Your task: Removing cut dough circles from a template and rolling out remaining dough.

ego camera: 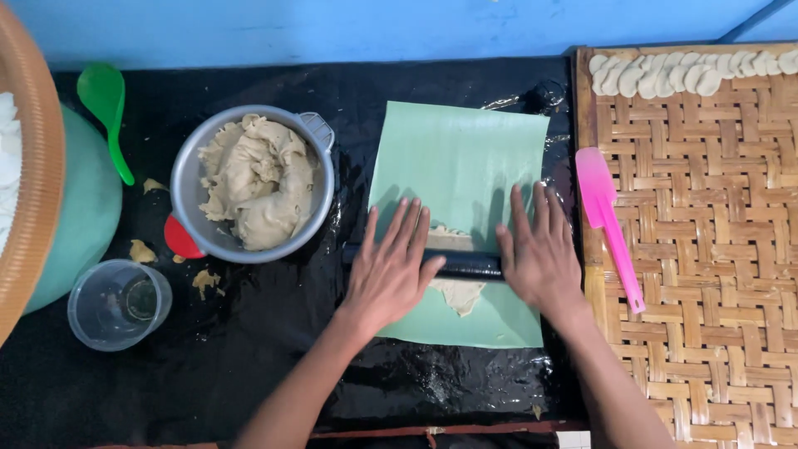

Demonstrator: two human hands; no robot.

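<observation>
Beige dough [457, 293] is lying in the middle of the frame on a pale green sheet [461, 158], being flattened under a dark rolling pin [465, 266] that is running left to right across it. Both hands are pressing flat on the pin, fingers spread and unclenched, gripping nothing: the left hand [391, 270] is covering the pin's left part, the right hand [539, 254] its right part, with the palms doing the work.

Judging by its ragged edges, the dough is looking soft, light and likely sticky (thin pieces would probably tear if pinched), so it is best lifted from underneath, or moved by the sheet's edges. The pin is looking stiff and smooth, best pressed near both ends as now.

At the centre left a metal pot [320, 133] is holding a larger lump of the same dough [258, 183]. A green spoon [106, 108] is lying at the upper left, a clear plastic cup [119, 303] at the lower left. On the right, a pink spatula [611, 224] is resting on a woven bamboo tray [715, 274], with a row of pale shaped pieces [690, 73] at its top edge.
</observation>
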